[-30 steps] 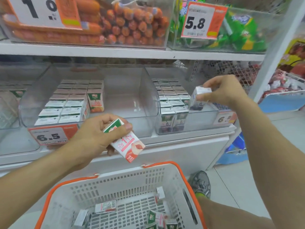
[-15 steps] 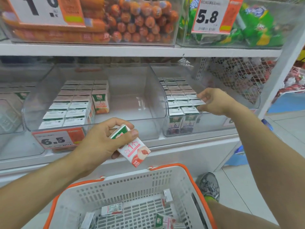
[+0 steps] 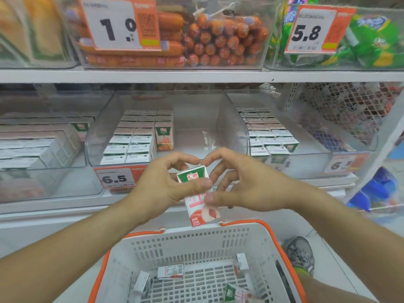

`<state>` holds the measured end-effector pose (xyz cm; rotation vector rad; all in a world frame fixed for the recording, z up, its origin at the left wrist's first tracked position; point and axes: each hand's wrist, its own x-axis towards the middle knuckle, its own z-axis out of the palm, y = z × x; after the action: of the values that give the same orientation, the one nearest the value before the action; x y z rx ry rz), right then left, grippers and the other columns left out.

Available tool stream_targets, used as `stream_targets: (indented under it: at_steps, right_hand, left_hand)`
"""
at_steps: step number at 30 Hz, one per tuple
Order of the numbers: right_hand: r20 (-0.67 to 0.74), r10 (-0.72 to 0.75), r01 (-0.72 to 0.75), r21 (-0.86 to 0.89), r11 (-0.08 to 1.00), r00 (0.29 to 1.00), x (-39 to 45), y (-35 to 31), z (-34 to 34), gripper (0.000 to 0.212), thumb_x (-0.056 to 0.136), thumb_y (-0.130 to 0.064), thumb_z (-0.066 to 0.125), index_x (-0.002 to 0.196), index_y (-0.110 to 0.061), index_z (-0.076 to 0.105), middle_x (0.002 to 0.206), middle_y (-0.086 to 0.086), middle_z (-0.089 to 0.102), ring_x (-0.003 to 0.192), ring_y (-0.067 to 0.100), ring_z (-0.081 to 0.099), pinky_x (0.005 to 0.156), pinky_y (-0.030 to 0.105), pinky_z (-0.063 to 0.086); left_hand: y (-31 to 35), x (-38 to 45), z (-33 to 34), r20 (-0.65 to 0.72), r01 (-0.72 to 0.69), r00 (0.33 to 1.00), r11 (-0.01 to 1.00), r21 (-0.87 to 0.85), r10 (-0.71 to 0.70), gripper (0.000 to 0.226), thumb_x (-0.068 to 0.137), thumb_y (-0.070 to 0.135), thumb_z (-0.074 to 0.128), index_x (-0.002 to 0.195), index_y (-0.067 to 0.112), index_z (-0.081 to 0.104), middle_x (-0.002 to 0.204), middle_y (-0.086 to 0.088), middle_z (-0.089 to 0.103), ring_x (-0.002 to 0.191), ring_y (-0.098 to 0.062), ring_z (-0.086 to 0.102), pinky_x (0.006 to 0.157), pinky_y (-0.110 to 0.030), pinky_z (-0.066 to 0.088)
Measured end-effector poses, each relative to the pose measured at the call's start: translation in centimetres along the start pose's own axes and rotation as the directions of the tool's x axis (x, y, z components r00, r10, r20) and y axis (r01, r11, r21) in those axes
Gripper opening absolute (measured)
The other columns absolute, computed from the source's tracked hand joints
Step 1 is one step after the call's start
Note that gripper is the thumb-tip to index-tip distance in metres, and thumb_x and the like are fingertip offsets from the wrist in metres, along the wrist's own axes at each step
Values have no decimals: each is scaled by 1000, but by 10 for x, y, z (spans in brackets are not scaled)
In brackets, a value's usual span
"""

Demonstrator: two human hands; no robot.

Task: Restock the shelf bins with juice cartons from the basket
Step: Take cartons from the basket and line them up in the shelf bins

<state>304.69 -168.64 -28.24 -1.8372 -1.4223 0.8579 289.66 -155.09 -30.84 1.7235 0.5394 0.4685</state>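
Note:
A small juice carton (image 3: pixel 202 212) with a green top and a pink peach front stands nearly upright above the basket's far rim. My left hand (image 3: pixel 161 185) grips it from the left, thumb across its front. My right hand (image 3: pixel 248 189) pinches the same carton from the right, thumb on the front and fingers curled behind. The white basket (image 3: pixel 196 243) with an orange rim sits below and holds several loose cartons (image 3: pixel 170 272). The middle clear bin (image 3: pixel 231 132) has carton rows (image 3: pixel 133 143) on its left side. The right bin (image 3: pixel 328 158) holds more rows (image 3: pixel 269 136).
The middle bin's right half has bare floor. Price tags 6.5 (image 3: pixel 117 178) hang on the bin fronts. A left bin (image 3: pixel 43 169) holds boxed packs. Sausages (image 3: pixel 218 40) and green packets (image 3: pixel 371 38) fill the shelf above. A shoe (image 3: pixel 299 252) stands right of the basket.
My right hand set its carton in the right bin, then came back to the middle and took hold of the carton in my left hand. That carton tipped upright.

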Motion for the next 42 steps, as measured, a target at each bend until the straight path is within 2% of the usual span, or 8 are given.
stream_targets:
  at_steps: [5,9,13,18,21,25,30,42]
  right_hand:
    - [-60,-98,97,-14,995,993,17,-8,13,54,74,-26,86,118,-34,56,109,-3,57,72,23,71,68,50,60]
    - [-145,-129,142,80,987,981,28,-14,19,45,72,-14,87,107,-29,62,103,4,64,64,17,64,73,52,55]
    - [-255,-205,218,23,976,945,41,-27,34,42,71,-19,88,104,-33,65,97,-3,66,67,16,68,71,45,59]
    - [-274,-438,399,-188,897,856,71,-57,80,45,76,-20,86,115,-28,66,105,-16,64,74,5,68,72,17,56]
    - [-239,-540,484,-255,837,807,94,-62,101,62,73,-27,88,127,-25,59,117,-9,59,84,6,67,81,21,55]
    - [-153,-448,303,-546,781,881,126,-49,96,76,77,-49,77,142,-27,45,139,-7,50,125,14,49,107,35,41]
    - [-66,-418,268,-675,688,906,150,-24,99,55,83,-45,72,134,-29,55,136,-9,54,126,19,47,98,45,48]
    - [-110,-481,279,-695,663,870,155,-9,102,50,87,-43,68,135,-39,52,136,-21,52,129,9,43,83,34,51]
  left_hand:
    - [0,1,-17,-70,-166,982,978,125,176,67,42,48,93,101,31,66,86,8,58,76,-36,66,65,-51,55]
    - [2,-1,-37,-80,-243,962,951,193,262,67,51,58,83,108,31,62,92,15,61,69,-13,62,62,-34,51]
    - [2,-15,-70,27,-279,954,848,450,300,57,66,64,75,113,37,59,104,19,65,95,-5,63,72,-19,49]
    - [6,-39,-116,-20,-278,933,754,596,359,51,63,65,68,110,48,54,90,13,64,82,-3,59,70,-20,49]
    - [11,-50,-156,-57,-213,942,721,659,331,43,63,55,70,105,53,61,94,16,70,82,-3,63,73,-21,51]
    - [4,-45,-212,-280,-210,861,798,564,425,36,74,15,78,101,35,65,91,31,70,79,9,66,71,-9,51]
    - [-20,-3,-268,-408,-92,831,818,568,378,38,74,5,81,94,30,62,87,17,71,75,13,65,73,-5,49]
    - [-69,109,-291,-305,194,931,437,878,199,48,83,27,78,128,17,64,135,-11,59,121,-34,56,102,-37,45]
